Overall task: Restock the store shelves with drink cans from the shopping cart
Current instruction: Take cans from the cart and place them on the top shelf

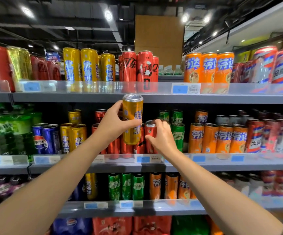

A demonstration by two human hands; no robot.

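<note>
Now the left hand (115, 122) grips a yellow can (132, 119); the right hand (161, 134) clasps a red can (150, 128).

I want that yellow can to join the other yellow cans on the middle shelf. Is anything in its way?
Nothing visible blocks it. The left hand holds the yellow can in front of the red cans; the yellow cans on the middle shelf stand to the left, with open air between.

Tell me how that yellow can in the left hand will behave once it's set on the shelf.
The yellow can is tall and slim, so it probably tips easily if nudged. Its smooth metal wall looks slippery, though the left hand wraps it firmly. On its side it would likely roll.
</note>
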